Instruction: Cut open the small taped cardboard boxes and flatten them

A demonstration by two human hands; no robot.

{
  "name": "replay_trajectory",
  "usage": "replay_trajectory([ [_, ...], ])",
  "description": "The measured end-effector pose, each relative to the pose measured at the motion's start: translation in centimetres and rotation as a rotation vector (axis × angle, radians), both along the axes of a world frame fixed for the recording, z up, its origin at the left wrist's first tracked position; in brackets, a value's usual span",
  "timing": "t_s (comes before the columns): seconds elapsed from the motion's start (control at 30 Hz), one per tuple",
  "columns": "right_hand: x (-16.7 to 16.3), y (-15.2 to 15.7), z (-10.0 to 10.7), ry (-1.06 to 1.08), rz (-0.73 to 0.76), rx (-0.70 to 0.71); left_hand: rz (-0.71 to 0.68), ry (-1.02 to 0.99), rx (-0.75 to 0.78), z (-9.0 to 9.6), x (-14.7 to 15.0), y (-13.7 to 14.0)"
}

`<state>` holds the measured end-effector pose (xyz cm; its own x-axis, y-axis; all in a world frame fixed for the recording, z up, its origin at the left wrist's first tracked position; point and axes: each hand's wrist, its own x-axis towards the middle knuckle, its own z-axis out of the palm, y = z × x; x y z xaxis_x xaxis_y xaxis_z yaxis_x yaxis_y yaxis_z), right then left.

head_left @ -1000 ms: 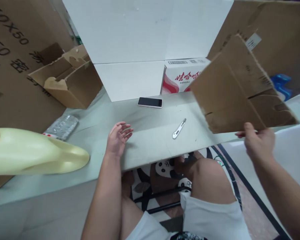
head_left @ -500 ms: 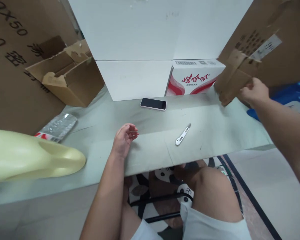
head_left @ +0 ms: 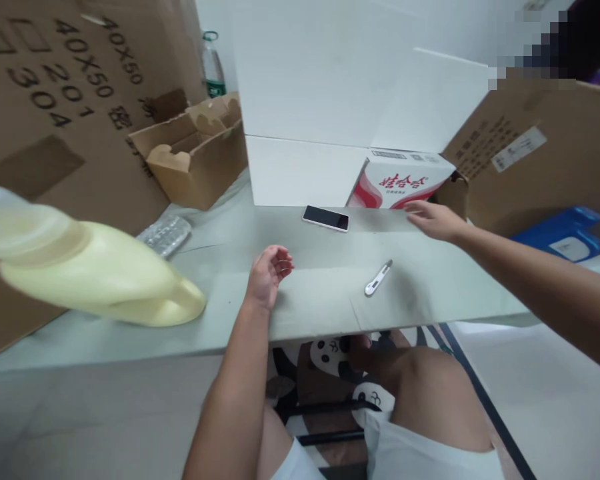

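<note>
My left hand [head_left: 271, 277] rests on its side on the covered table, fingers loosely curved and apart, with nothing in them. Over the right part of the table, my right hand [head_left: 433, 221] reaches inward with its fingers stretched out, holding nothing. Just beyond its fingertips is a white and red carton [head_left: 393, 185]. A brown cardboard piece [head_left: 456, 193] shows partly behind that hand. Between my hands lie a dark-screened phone [head_left: 326, 218] and a slim white tool [head_left: 379, 279] with a grey tip and dark slots; its kind is unclear.
White panels [head_left: 305, 170] stand at the back. To the left are an open cardboard box [head_left: 200, 163], a clear plastic package [head_left: 166, 235] and a large pale yellow bottle [head_left: 115, 273] lying down. A blue item [head_left: 560, 233] sits at right before a large carton [head_left: 520, 120].
My right hand has let go of the brown cardboard at the right and moved left with its fingers opened. The view has shifted; my left hand keeps its pose.
</note>
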<state>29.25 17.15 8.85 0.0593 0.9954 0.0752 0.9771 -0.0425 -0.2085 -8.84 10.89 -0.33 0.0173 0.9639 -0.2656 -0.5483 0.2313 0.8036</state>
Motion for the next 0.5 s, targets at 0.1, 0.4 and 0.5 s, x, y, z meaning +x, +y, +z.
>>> replay_trajectory([
  [0.1, -9.5, 2.0, -0.8, 0.083, 0.322, -0.043, 0.049, -0.011, 0.014, 0.2, -0.9, -0.3],
  [0.4, -38.8, 7.9, -1.5, 0.144, 0.968, 0.090, 0.155, 0.018, 0.061, -0.1, -3.4, -0.3],
  [0.5, -44.6, 9.9, -0.6, 0.129, 0.905, 0.112, 0.153, 0.020, 0.081, -0.2, -3.9, -0.3],
])
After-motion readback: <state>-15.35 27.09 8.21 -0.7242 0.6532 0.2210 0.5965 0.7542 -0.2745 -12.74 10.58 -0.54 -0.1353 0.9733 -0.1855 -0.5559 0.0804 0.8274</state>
